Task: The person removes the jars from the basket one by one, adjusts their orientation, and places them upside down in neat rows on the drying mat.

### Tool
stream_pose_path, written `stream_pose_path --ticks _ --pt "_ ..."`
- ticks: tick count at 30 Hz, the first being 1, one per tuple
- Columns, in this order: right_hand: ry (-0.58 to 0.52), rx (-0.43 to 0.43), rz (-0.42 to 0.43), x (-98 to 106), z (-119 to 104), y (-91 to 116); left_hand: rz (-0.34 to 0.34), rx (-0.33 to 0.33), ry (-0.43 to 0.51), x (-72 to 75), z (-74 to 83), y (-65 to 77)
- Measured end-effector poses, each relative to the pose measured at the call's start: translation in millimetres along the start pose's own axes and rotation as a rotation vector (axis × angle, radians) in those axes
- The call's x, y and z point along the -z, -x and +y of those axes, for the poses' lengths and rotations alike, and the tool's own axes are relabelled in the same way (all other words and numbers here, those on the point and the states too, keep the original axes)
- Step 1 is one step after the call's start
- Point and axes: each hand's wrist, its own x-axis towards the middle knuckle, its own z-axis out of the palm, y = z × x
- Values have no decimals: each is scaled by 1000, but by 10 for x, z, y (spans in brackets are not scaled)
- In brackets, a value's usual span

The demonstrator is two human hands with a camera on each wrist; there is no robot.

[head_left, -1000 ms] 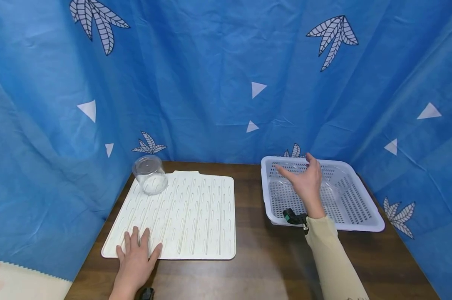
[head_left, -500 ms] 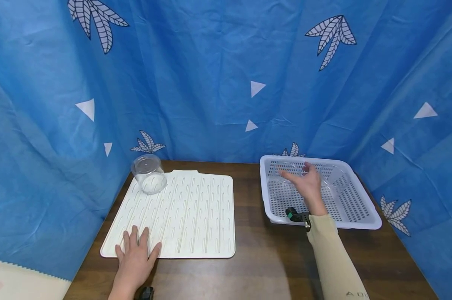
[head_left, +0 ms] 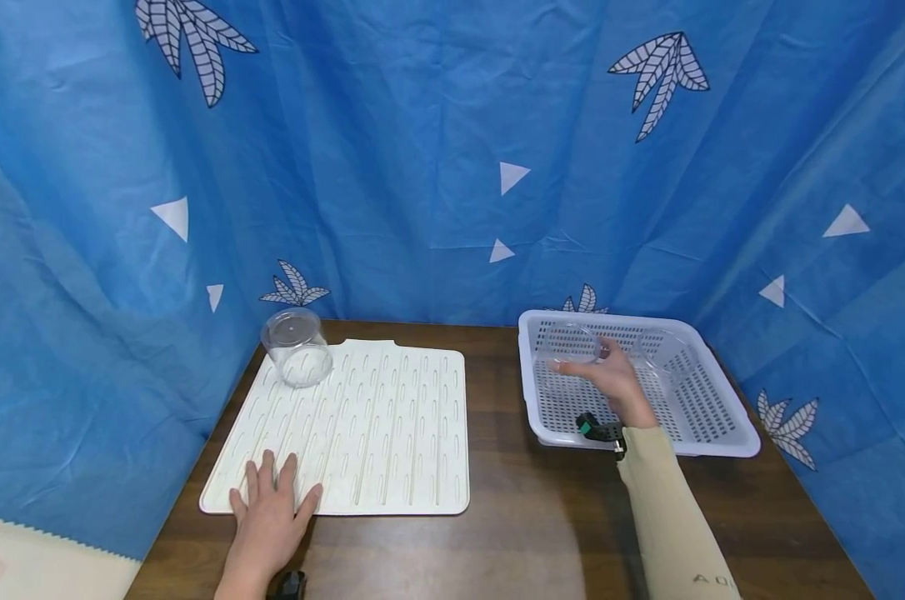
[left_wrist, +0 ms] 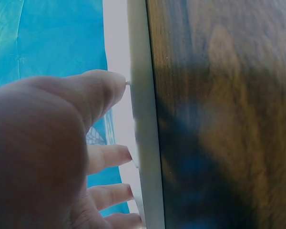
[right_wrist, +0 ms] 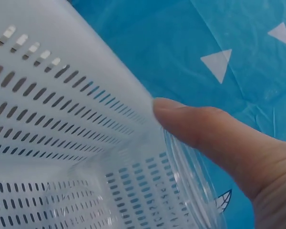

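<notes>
My left hand [head_left: 267, 521] lies with spread, straight fingers on the near left edge of a white ridged drying mat [head_left: 392, 433]. In the left wrist view its thumb [left_wrist: 97, 93] reaches the mat's rim. A clear plastic jar [head_left: 297, 350] stands at the mat's far left corner, its closed end up. My right hand [head_left: 616, 375] is down inside a pale perforated plastic basket [head_left: 531, 383], thumb and fingers spread at the near side of a clear plastic jar [head_left: 571, 340]. In the right wrist view the straight thumb [right_wrist: 205, 126] lies along that jar's ringed rim [right_wrist: 183, 171].
Another clear jar [head_left: 666, 354] is at the basket's right side, faint against the holes. Mat and basket sit on a dark wooden table [head_left: 497, 467], with wood showing between them. A blue patterned curtain [head_left: 422, 167] closes in the back and sides.
My right hand has lowered into the basket, toward the left jar, its thumb and fingers coming to that jar's near side. My left hand stays still on the mat.
</notes>
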Motion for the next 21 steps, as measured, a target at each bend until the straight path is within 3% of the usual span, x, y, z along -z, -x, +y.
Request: stream_pose_path --ticks 10,21 --pt "75 -47 -58 36 119 -80 -12 9 -13 -6 -2 -1" --pt "65 -23 -79 47 137 -105 -10 12 -16 -14 8 8"
